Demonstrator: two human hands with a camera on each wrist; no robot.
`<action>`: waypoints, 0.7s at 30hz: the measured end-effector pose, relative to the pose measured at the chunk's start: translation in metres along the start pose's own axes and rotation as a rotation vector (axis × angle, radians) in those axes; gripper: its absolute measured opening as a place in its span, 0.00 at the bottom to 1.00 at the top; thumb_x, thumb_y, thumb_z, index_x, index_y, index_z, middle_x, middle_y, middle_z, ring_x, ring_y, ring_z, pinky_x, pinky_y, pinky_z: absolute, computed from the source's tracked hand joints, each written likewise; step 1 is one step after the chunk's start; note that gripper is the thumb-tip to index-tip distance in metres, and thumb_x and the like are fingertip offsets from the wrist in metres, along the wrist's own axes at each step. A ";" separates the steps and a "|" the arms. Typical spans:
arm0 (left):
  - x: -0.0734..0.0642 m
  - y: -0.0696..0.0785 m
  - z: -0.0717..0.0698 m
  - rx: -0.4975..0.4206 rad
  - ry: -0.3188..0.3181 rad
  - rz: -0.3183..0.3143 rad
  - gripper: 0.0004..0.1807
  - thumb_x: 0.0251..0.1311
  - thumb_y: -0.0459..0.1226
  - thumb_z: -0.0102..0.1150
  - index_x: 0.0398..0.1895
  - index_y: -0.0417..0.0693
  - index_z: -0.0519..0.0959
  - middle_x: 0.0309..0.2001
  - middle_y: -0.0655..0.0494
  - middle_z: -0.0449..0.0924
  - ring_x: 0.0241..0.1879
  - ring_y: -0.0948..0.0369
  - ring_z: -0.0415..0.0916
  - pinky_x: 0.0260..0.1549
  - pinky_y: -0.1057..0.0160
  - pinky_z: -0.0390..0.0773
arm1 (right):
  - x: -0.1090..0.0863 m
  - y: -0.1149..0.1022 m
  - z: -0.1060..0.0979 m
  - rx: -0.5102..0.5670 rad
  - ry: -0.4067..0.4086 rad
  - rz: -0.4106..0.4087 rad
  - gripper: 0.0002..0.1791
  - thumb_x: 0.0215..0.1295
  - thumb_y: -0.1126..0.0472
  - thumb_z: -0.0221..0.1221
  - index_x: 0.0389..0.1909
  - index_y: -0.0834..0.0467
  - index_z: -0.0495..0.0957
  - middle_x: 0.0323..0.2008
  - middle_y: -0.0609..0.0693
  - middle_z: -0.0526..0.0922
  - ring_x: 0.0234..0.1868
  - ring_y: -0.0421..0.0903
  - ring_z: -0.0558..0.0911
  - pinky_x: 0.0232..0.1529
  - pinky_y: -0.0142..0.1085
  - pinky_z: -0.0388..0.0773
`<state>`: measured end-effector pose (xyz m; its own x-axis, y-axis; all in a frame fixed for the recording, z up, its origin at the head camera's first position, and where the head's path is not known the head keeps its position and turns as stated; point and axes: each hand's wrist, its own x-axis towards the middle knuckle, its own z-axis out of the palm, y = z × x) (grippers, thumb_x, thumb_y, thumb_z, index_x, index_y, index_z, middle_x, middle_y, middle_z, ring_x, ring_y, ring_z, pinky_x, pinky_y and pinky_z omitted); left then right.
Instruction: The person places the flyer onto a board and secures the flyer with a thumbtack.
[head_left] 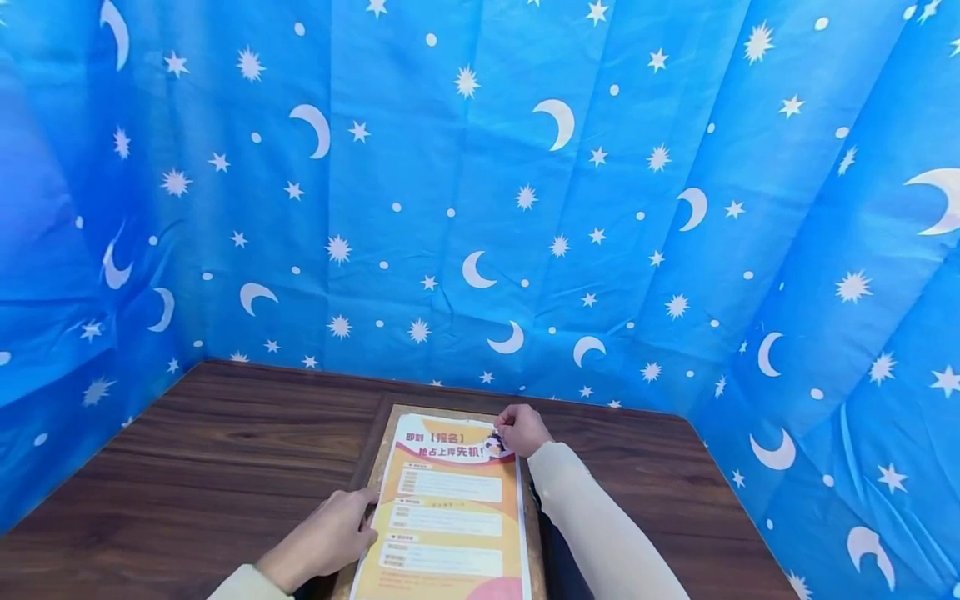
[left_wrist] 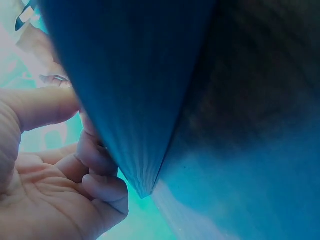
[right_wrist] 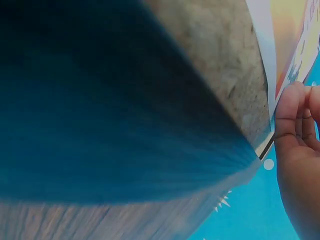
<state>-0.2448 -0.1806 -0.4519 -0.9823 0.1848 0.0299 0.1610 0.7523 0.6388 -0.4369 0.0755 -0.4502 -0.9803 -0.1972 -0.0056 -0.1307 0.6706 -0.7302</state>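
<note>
A yellow and orange printed poster (head_left: 450, 533) with white text boxes lies on a speckled brown board (head_left: 534, 542). At its top right corner my right hand (head_left: 522, 431) pinches the paper; the right wrist view shows the fingers (right_wrist: 289, 107) against the paper's edge beside the board. My left hand (head_left: 333, 533) touches the left edge of the poster and board with its index finger and thumb spread. In the left wrist view the lower fingers (left_wrist: 102, 192) are bent against a dark edge. That edge hides the fingertips and part of the thumb.
The board rests on a dark brown wooden table (head_left: 225, 467), near its far edge at the top. Blue cloth (head_left: 420, 167) printed with white moons and stars hangs behind the table and on both sides.
</note>
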 end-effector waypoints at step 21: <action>0.002 -0.001 -0.002 0.011 -0.021 -0.028 0.24 0.49 0.26 0.59 0.53 0.26 0.71 0.15 0.58 0.69 0.12 0.65 0.62 0.10 0.69 0.58 | 0.019 -0.003 0.004 0.001 -0.017 0.071 0.05 0.62 0.62 0.61 0.27 0.57 0.79 0.28 0.50 0.78 0.33 0.48 0.75 0.39 0.40 0.76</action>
<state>-0.2467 -0.1822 -0.4506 -0.9842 0.1770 -0.0043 0.1347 0.7642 0.6307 -0.4541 0.0671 -0.4513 -0.9845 -0.1614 -0.0690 -0.0608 0.6824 -0.7284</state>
